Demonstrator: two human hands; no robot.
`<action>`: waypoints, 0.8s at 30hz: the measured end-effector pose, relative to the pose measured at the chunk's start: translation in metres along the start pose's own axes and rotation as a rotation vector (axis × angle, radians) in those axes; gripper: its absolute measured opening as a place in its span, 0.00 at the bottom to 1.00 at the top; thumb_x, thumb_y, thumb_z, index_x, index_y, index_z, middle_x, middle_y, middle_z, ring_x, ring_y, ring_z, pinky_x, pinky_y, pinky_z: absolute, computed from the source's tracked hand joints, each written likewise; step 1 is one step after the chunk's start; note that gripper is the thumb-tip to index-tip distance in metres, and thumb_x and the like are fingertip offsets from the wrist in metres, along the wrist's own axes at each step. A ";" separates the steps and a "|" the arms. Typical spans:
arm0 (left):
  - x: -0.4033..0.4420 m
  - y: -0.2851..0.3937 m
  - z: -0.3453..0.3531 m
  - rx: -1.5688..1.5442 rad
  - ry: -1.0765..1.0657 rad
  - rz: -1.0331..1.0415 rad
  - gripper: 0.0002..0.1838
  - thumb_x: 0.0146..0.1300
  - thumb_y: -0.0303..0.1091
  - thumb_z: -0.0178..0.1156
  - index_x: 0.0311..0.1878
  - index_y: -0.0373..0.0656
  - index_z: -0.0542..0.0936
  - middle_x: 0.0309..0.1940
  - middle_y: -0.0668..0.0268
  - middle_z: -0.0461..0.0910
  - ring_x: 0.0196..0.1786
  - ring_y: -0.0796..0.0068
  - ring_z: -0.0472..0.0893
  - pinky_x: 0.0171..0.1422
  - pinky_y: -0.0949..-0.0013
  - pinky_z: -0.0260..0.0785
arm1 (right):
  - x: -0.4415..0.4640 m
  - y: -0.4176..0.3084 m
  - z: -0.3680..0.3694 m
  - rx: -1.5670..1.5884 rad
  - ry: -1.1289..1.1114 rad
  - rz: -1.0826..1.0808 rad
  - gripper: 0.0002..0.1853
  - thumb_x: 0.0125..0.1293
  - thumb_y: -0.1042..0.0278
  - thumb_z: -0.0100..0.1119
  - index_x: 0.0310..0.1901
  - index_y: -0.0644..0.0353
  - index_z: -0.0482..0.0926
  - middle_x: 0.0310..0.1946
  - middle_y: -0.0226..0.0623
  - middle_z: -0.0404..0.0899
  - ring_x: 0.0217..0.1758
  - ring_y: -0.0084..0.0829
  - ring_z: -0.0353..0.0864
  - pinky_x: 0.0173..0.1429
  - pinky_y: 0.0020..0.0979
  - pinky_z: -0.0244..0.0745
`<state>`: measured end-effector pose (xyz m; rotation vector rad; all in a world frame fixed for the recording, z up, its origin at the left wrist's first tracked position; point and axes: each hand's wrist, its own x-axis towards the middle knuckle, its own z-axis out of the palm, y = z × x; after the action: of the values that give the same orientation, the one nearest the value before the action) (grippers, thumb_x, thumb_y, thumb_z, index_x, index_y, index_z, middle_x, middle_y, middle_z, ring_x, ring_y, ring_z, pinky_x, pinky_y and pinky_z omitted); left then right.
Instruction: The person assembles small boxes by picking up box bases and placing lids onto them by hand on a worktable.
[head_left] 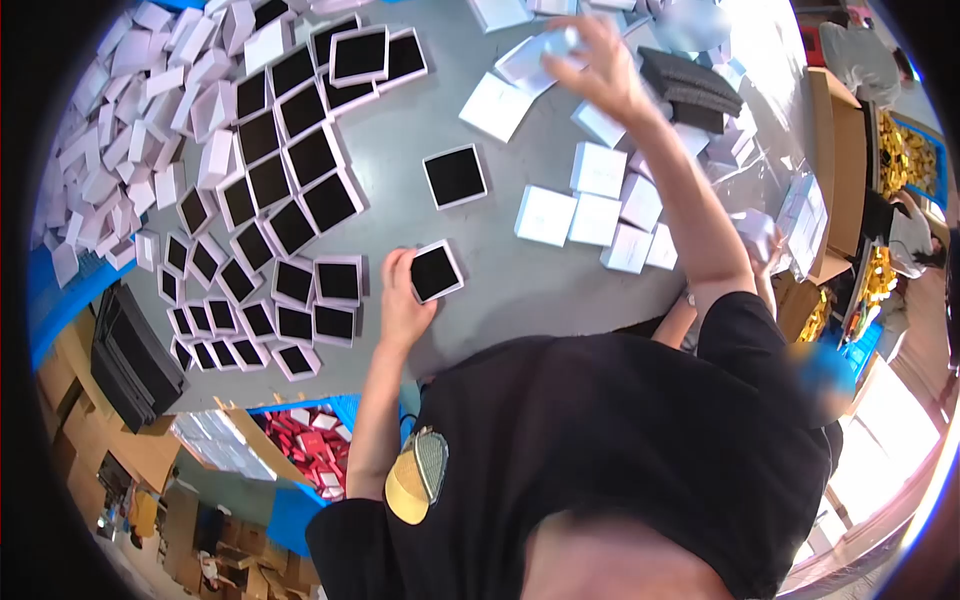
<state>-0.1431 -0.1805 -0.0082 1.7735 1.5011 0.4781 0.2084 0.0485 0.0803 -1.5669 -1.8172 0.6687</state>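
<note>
My left hand (402, 305) grips the left side of a small white box with a black insert (436, 272), near the table's front edge. Just beyond it lies a similar black-lined box (455, 177), apart from the others. My right hand (600, 75) is stretched out over the far side of the table, fingers spread and a little blurred. Under and beside its fingertips are white box lids (497, 106). A pale bluish blur shows by the fingertips; whether it touches them I cannot tell. Closer to me sits a cluster of white lids (546, 214).
Rows of black-lined boxes (268, 182) cover the table's left part, beside a heap of white boxes (130, 130). Dark foam sheets (690, 90) lie at the far right. Another person's hand (768, 258) is at the right edge. Black sheets (135, 360) stand off the left corner.
</note>
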 end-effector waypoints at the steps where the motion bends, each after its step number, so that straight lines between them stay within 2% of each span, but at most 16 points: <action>1: -0.003 0.002 0.004 -0.012 -0.023 0.026 0.42 0.45 0.21 0.68 0.68 0.43 0.65 0.64 0.51 0.66 0.64 0.43 0.72 0.64 0.54 0.73 | -0.033 -0.021 0.010 0.180 -0.152 0.181 0.28 0.49 0.54 0.74 0.54 0.51 0.80 0.46 0.43 0.78 0.46 0.35 0.80 0.51 0.33 0.78; 2: -0.001 0.003 0.008 0.021 0.008 0.092 0.47 0.44 0.21 0.70 0.72 0.44 0.63 0.61 0.52 0.70 0.61 0.47 0.76 0.60 0.56 0.75 | -0.065 -0.027 0.033 0.349 -0.265 0.198 0.30 0.47 0.54 0.75 0.53 0.53 0.79 0.44 0.40 0.77 0.46 0.34 0.79 0.53 0.34 0.76; 3: -0.001 0.001 0.011 -0.026 0.010 0.030 0.49 0.44 0.22 0.71 0.73 0.45 0.61 0.58 0.53 0.72 0.59 0.48 0.77 0.59 0.57 0.75 | -0.099 -0.038 0.060 0.456 -0.261 0.116 0.29 0.45 0.57 0.77 0.50 0.55 0.77 0.44 0.40 0.76 0.47 0.34 0.78 0.55 0.36 0.75; 5: -0.003 -0.006 0.019 -0.124 0.022 -0.090 0.54 0.43 0.23 0.73 0.76 0.46 0.58 0.53 0.55 0.76 0.55 0.50 0.80 0.57 0.58 0.77 | -0.149 -0.054 0.102 0.506 -0.292 0.081 0.29 0.43 0.62 0.76 0.48 0.56 0.76 0.47 0.43 0.76 0.53 0.39 0.77 0.59 0.39 0.73; 6: -0.004 -0.003 0.012 -0.130 -0.109 -0.215 0.59 0.43 0.26 0.76 0.79 0.46 0.53 0.50 0.56 0.80 0.52 0.51 0.83 0.55 0.59 0.78 | -0.167 -0.061 0.116 0.412 -0.307 0.024 0.28 0.43 0.65 0.75 0.48 0.57 0.75 0.52 0.43 0.74 0.58 0.41 0.74 0.63 0.40 0.70; 7: -0.006 -0.003 0.016 -0.192 -0.013 -0.117 0.60 0.43 0.28 0.77 0.79 0.46 0.51 0.54 0.54 0.81 0.53 0.51 0.83 0.54 0.59 0.78 | -0.181 -0.066 0.127 0.319 -0.323 -0.032 0.27 0.43 0.68 0.74 0.47 0.57 0.74 0.57 0.44 0.73 0.64 0.43 0.72 0.68 0.41 0.68; 8: -0.009 -0.004 0.018 -0.156 -0.003 -0.122 0.61 0.42 0.30 0.79 0.78 0.44 0.52 0.57 0.55 0.80 0.55 0.53 0.82 0.57 0.61 0.77 | -0.192 -0.066 0.139 0.330 -0.356 -0.010 0.29 0.42 0.68 0.73 0.50 0.58 0.74 0.58 0.45 0.73 0.64 0.49 0.71 0.68 0.42 0.68; 9: -0.008 -0.002 0.017 -0.119 0.007 -0.124 0.61 0.42 0.32 0.80 0.78 0.41 0.52 0.59 0.56 0.79 0.57 0.54 0.82 0.60 0.62 0.76 | -0.196 -0.069 0.141 0.297 -0.371 -0.043 0.31 0.42 0.68 0.73 0.52 0.58 0.75 0.58 0.45 0.73 0.64 0.49 0.71 0.68 0.42 0.68; 11: -0.006 -0.003 0.020 -0.088 0.050 -0.079 0.61 0.41 0.33 0.80 0.78 0.41 0.52 0.60 0.56 0.79 0.57 0.55 0.82 0.59 0.62 0.76 | -0.198 -0.072 0.140 0.230 -0.403 -0.112 0.35 0.42 0.68 0.72 0.57 0.58 0.75 0.59 0.45 0.73 0.65 0.50 0.71 0.68 0.42 0.68; 12: -0.007 -0.005 0.022 -0.073 0.071 -0.057 0.61 0.41 0.33 0.81 0.78 0.42 0.53 0.61 0.56 0.79 0.57 0.55 0.82 0.59 0.62 0.77 | -0.196 -0.077 0.131 0.237 -0.471 -0.161 0.38 0.43 0.70 0.71 0.63 0.52 0.75 0.61 0.44 0.71 0.65 0.49 0.70 0.69 0.44 0.67; 15: -0.007 -0.007 0.028 -0.139 0.140 0.043 0.58 0.42 0.33 0.79 0.76 0.42 0.56 0.59 0.57 0.80 0.61 0.56 0.79 0.63 0.59 0.74 | -0.205 -0.077 0.119 -0.099 -0.558 -0.331 0.38 0.44 0.73 0.69 0.64 0.45 0.76 0.62 0.44 0.70 0.67 0.46 0.70 0.71 0.46 0.64; 16: -0.008 -0.007 0.030 -0.136 0.142 0.032 0.57 0.41 0.33 0.79 0.76 0.43 0.57 0.58 0.59 0.81 0.60 0.57 0.80 0.63 0.60 0.74 | -0.207 -0.078 0.118 -0.100 -0.565 -0.305 0.35 0.47 0.74 0.69 0.61 0.41 0.78 0.63 0.45 0.69 0.68 0.45 0.69 0.72 0.50 0.62; 20: -0.010 -0.016 0.032 -0.107 0.088 0.066 0.58 0.41 0.32 0.79 0.77 0.43 0.57 0.67 0.54 0.71 0.65 0.54 0.76 0.62 0.59 0.74 | -0.222 -0.075 0.133 -0.292 -0.503 -0.354 0.36 0.48 0.71 0.70 0.63 0.41 0.77 0.64 0.46 0.68 0.68 0.44 0.68 0.72 0.53 0.61; 24: -0.009 0.008 -0.016 -0.165 -0.073 0.041 0.55 0.43 0.30 0.77 0.76 0.44 0.59 0.75 0.51 0.59 0.67 0.53 0.72 0.59 0.62 0.74 | -0.225 -0.075 0.140 -0.453 -0.472 -0.385 0.35 0.52 0.66 0.68 0.65 0.40 0.75 0.64 0.47 0.68 0.69 0.44 0.68 0.73 0.56 0.59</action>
<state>-0.1512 -0.1848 0.0095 1.6778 1.3379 0.5365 0.0740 -0.1811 0.0107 -1.3245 -2.6860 0.4877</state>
